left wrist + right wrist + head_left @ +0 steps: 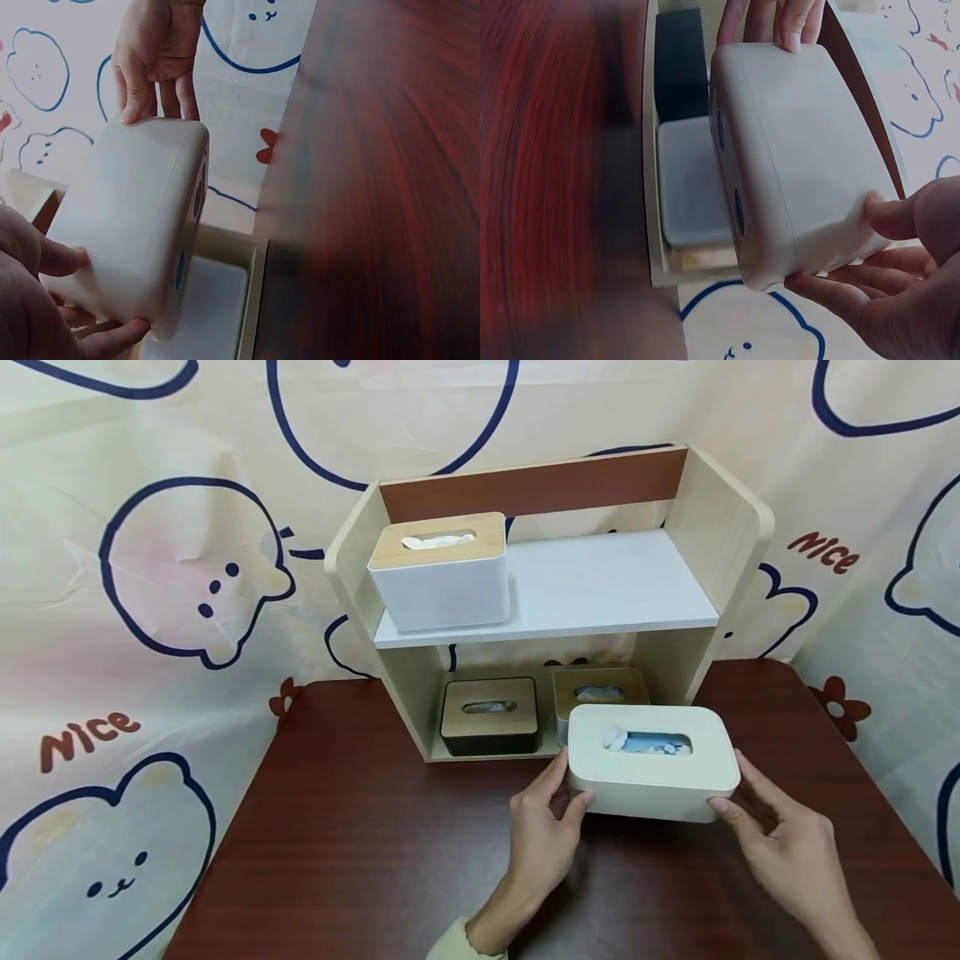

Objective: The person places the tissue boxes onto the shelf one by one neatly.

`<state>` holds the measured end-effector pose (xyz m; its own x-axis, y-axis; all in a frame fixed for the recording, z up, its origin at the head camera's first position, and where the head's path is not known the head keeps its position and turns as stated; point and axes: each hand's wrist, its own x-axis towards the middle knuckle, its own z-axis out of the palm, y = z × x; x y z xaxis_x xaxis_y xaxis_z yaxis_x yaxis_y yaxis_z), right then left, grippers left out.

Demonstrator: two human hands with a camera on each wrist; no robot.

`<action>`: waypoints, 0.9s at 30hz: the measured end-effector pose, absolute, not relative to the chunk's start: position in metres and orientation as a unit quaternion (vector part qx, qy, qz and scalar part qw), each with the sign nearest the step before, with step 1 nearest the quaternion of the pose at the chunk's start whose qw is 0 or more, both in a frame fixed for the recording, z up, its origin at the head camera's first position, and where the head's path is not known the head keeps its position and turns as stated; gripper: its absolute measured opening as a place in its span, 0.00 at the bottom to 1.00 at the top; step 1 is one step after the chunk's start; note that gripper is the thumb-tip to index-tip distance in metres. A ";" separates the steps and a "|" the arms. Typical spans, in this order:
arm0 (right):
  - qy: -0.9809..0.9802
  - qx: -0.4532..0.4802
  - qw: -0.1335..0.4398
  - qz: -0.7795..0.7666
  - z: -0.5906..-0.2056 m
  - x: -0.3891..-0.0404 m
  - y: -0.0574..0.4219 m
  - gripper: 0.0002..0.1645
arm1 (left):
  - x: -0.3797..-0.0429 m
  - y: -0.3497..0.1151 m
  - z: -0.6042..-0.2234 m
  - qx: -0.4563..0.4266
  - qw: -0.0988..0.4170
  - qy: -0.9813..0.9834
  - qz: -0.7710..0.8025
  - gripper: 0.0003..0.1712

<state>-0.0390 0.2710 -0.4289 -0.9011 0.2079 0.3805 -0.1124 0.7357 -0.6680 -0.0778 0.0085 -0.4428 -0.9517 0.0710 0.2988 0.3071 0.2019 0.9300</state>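
Note:
A cream-white tissue box (652, 793) with an oval slot on top is held between both hands, in front of the shelf's right half. My left hand (546, 827) grips its left end, thumb on the near side. At its right end my right hand (787, 843) does the same. Both wrist views show the box tilted and raised off the table; its underside faces away from the head view. Behind it, on the lower shelf, a grey box with a wooden lid (561, 683) is partly hidden. Left of that sits a dark box with a wooden lid (491, 718).
The two-tier shelf (738, 518) stands at the back of the dark wooden table (337, 860). A white tissue box with a wooden lid (442, 593) sits on the upper tier's left. A patterned cloth (187, 710) hangs behind and at the sides.

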 end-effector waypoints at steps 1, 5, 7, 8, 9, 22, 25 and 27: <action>-0.904 -0.024 0.222 0.365 -0.428 -0.040 0.269 0.44 | -0.078 0.006 -0.442 -0.122 0.099 -0.768 -0.621 0.39; -0.897 -0.014 0.229 0.377 -0.427 -0.044 0.261 0.44 | -0.077 -0.002 -0.442 -0.122 0.113 -0.761 -0.627 0.39; -0.894 -0.008 0.234 0.382 -0.426 -0.045 0.257 0.45 | -0.077 -0.006 -0.442 -0.124 0.120 -0.759 -0.628 0.39; -0.893 -0.003 0.235 0.384 -0.425 -0.046 0.255 0.45 | -0.077 -0.008 -0.441 -0.125 0.122 -0.760 -0.626 0.39; -0.893 -0.002 0.238 0.382 -0.424 -0.047 0.253 0.45 | -0.077 -0.010 -0.441 -0.124 0.124 -0.760 -0.625 0.39; -0.890 0.024 0.230 0.393 -0.413 -0.050 0.236 0.45 | -0.073 -0.034 -0.429 -0.112 0.139 -0.765 -0.619 0.39; -0.892 0.026 0.233 0.387 -0.411 -0.052 0.234 0.45 | -0.073 -0.038 -0.424 -0.116 0.151 -0.765 -0.616 0.39; -0.892 0.029 0.240 0.383 -0.407 -0.052 0.232 0.45 | -0.073 -0.040 -0.420 -0.121 0.154 -0.765 -0.614 0.38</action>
